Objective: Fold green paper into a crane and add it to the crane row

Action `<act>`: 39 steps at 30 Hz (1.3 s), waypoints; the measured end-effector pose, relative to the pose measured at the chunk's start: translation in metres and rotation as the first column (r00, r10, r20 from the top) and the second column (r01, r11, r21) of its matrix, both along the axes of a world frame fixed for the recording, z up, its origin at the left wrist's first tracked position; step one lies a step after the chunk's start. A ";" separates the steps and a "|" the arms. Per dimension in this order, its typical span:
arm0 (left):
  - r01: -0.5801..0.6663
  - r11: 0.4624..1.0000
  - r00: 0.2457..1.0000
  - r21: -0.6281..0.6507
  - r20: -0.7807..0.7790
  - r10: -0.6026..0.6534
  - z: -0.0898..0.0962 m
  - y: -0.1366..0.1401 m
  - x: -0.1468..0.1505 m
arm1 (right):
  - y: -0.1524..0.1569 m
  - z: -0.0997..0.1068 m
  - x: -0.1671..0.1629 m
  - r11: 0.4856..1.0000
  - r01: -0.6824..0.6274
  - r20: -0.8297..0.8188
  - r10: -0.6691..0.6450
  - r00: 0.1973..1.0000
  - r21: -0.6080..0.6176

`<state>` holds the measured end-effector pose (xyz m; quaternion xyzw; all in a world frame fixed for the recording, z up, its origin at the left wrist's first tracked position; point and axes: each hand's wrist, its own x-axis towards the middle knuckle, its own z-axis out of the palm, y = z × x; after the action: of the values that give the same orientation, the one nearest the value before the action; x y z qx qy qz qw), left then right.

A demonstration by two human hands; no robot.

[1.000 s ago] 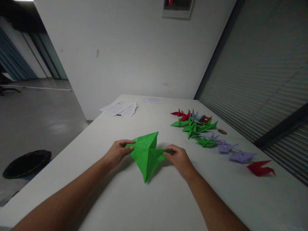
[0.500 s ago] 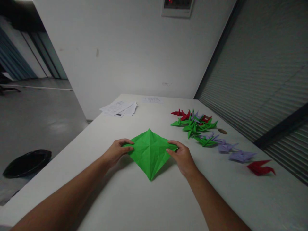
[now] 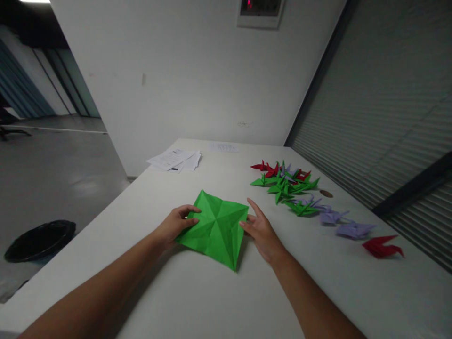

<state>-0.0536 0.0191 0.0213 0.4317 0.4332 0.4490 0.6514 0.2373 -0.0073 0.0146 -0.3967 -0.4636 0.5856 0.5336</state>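
A green sheet of origami paper (image 3: pixel 217 228) with creases meeting at its middle is held over the table in front of me, turned askew with a corner pointing down toward me. My left hand (image 3: pixel 174 226) pinches its left edge, thumb on top and fingers around the far side. At the right edge my right hand (image 3: pixel 263 235) has its thumb tip on the paper and its index finger raised off it. The other fingers of that hand are partly hidden behind the edge.
On the right of the white table (image 3: pixel 197 301) lie several folded paper cranes: green ones (image 3: pixel 282 188), purple ones (image 3: pixel 355 230) and a red crane (image 3: pixel 383 247) nearest me. Printed sheets (image 3: pixel 176 160) lie at the back left. A black-lined bin (image 3: pixel 40 240) stands on the floor at left.
The green paper has been turned from a point-up diamond to a skewed square and looks flatter. My right index finger has lifted away from it; my left hand keeps its hold.
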 end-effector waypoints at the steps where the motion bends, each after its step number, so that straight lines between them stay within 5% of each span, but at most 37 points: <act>1: -0.026 1.000 1.000 0.009 -0.012 0.026 -0.002 0.000 0.001 | 0.000 -0.001 -0.001 1.000 -0.016 -0.011 0.016 1.000 -0.012; 9: -0.097 0.995 0.995 0.003 0.008 0.097 -0.001 -0.001 0.008 | 0.006 -0.018 -0.008 0.997 0.073 -0.031 -0.073 0.997 -0.020; 21: -0.097 0.995 0.989 -0.003 0.108 0.097 -0.007 0.001 0.007 | 0.006 -0.009 -0.004 0.990 0.124 0.027 -0.126 0.992 0.073; 39: -0.145 0.989 0.986 0.006 0.083 0.144 -0.004 0.001 0.006 | 0.007 -0.015 -0.003 0.998 0.043 0.101 -0.048 0.994 0.047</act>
<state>-0.0472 0.0200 0.0170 0.3842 0.4337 0.5151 0.6316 0.2342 -0.0008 -0.0009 -0.4246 -0.4942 0.5417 0.5310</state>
